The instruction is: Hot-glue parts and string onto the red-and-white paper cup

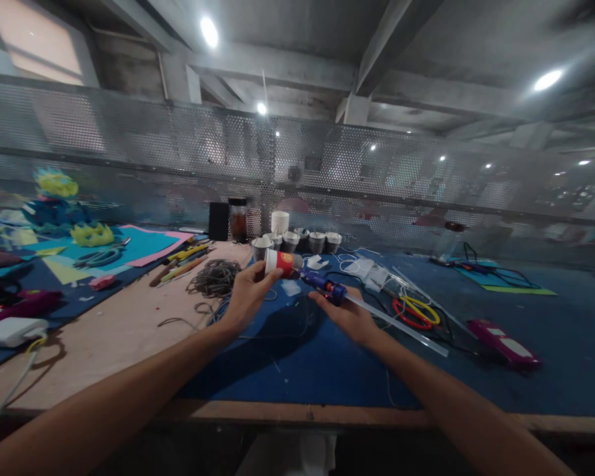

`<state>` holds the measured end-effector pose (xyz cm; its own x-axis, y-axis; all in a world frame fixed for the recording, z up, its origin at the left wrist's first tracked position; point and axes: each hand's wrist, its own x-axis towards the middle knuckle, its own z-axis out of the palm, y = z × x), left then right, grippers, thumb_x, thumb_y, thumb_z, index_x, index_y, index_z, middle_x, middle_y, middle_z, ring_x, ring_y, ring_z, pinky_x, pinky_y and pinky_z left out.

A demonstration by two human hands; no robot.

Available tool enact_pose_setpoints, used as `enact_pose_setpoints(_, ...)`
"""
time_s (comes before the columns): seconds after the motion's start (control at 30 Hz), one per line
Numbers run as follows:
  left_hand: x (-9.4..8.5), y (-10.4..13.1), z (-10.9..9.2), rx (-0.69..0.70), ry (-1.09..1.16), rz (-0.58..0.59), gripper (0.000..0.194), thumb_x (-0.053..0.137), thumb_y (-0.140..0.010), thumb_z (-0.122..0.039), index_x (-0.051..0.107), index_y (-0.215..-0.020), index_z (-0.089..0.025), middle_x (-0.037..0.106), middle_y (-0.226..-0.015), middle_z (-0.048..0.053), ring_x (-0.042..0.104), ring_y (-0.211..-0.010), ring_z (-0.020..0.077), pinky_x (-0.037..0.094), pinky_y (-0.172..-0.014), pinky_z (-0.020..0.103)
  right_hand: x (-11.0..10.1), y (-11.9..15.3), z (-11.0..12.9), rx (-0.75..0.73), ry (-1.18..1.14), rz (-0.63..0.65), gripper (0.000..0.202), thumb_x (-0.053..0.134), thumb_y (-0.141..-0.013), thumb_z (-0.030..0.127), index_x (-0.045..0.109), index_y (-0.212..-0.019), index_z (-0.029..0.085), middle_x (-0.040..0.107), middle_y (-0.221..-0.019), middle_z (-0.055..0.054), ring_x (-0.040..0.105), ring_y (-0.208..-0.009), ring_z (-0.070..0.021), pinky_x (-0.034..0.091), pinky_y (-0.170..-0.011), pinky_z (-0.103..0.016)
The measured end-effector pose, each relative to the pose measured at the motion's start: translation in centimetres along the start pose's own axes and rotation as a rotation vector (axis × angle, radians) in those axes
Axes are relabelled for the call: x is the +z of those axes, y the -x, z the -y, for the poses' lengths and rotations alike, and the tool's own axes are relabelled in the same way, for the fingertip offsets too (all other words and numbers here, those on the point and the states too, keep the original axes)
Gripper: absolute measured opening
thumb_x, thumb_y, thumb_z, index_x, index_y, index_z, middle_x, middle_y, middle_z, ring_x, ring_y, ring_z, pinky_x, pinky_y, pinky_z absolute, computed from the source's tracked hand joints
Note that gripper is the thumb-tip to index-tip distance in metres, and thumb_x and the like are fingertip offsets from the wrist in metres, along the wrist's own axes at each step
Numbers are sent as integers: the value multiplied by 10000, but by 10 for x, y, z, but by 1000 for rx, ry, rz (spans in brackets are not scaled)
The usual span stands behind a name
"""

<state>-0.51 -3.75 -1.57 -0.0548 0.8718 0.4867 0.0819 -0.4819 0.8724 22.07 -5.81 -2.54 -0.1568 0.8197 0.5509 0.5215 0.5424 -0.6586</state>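
My left hand (250,291) is closed around a red and white paper cup (281,263), tipped on its side with its base toward the right. Grey cord appears wound on the cup's right end. In my right hand (350,317) is a blue glue gun (322,283), its nozzle at or very close to the cup's corded end; I cannot tell if they touch. A long clear glue stick (401,325) sticks out of the gun's back toward the lower right. Left of my left hand lies a tangled heap of grey cord (213,277).
Several cord-wrapped cups (317,242) stand at the back, near a stack of white cups (280,221) and a dark jar (238,220). Scissors (98,256) and coloured paper (149,244) lie left. Red and yellow cable loops (416,313) and a purple device (504,344) lie right.
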Motion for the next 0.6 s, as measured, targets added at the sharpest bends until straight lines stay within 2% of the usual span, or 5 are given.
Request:
enact_pose_setpoints(0.47, -2, -2, 3, 14, -2, -14, 404, 711, -833, -462, 740, -1076, -139, 739, -901, 40, 660, -858, 229, 495, -748, 284, 4, 2, -2, 0, -4, 38, 436, 653, -850, 589, 623, -637, 209, 546, -587, 19, 458, -563, -142, 325, -530, -275)
enact_pose_setpoints(0.6, -1, -1, 3, -45, 80, 3, 423, 742, -816, -478, 739, -1073, -142, 752, -903, 48, 678, -828, 225, 508, -728, 286, 3, 1, 3, 108, -166, -5, 411, 682, -824, 598, 712, -747, 195, 596, -616, 2, 508, -571, -152, 410, -570, -287)
